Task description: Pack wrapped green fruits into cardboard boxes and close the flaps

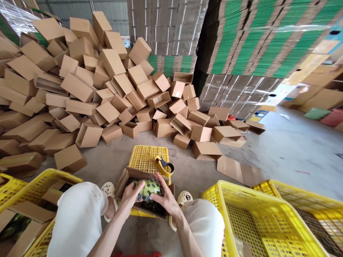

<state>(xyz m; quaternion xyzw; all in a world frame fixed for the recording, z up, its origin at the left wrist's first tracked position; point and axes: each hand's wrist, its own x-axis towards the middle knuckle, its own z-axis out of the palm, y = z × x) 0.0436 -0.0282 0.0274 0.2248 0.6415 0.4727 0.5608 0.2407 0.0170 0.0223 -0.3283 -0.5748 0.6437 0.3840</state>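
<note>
An open cardboard box (123, 180) rests on an upturned yellow crate (142, 157) between the knees. Inside its opening is a green-and-black patterned plastic package (150, 189), with dark contents beneath it. My left hand (131, 195) lies against the package's left side, and my right hand (164, 196) is against its right side, so the package is held between both. A yellow tape dispenser (160, 166) with a black part sits on the crate's right side, just beyond the box.
Yellow crates stand at the right (222, 207) and left (40, 180); the left one holds open boxes. A large pile of cardboard boxes (107, 110) spreads ahead. Wrapped stacks of flat cardboard (249, 39) rise behind. A flattened box (238, 171) lies on the floor.
</note>
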